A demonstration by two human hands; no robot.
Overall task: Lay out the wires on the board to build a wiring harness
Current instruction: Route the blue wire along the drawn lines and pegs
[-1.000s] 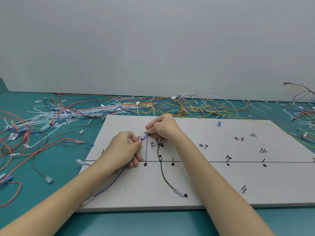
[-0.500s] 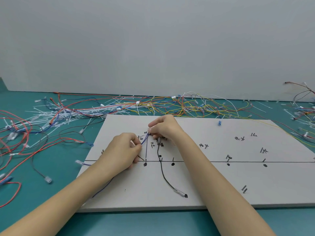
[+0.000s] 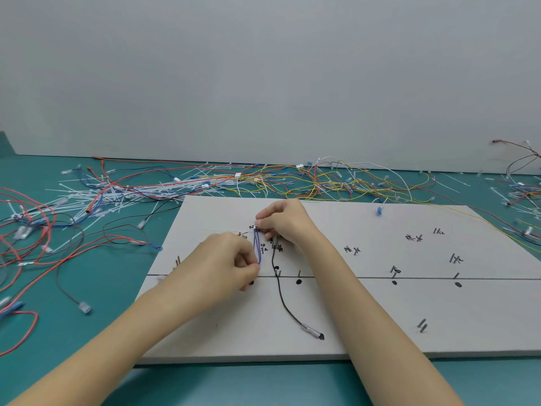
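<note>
Two hands grasp one thin blue wire point(image 3: 257, 247): right hand point(image 3: 285, 221) pinches its far end, left hand point(image 3: 225, 262) its near part, long axis running near-to-far across the white board point(image 3: 380, 312).

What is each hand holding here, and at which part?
Both hold the blue wire: the right hand pinches its upper end near the small connector, the left hand pinches it lower down.

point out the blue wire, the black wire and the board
blue wire point(image 3: 257, 247), head view, the doubled stretch between the two hands
black wire point(image 3: 282, 298), head view, mid-length below the drawn line
board point(image 3: 380, 315), head view, bare surface at the near right
</note>
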